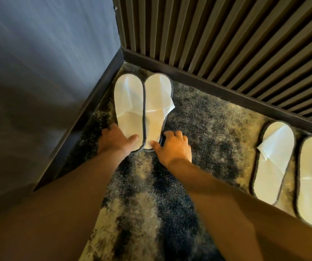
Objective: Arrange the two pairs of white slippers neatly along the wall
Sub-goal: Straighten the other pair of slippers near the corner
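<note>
Basically, the left pair of slippers (144,110) sat side by side, touching, toes at the slatted wall (226,44) in the corner. My left hand (113,141) and right hand (174,147) were pressing its heels, fingers spread, gripping nothing. I judged this as final squaring. The right pair (292,170) lay well apart, slightly angled; it needed straightening next.

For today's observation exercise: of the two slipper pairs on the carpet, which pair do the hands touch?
The pair in the corner: the left hand and right hand rest at its heels. The other pair, further right along the slatted wall, lies untouched.
</note>
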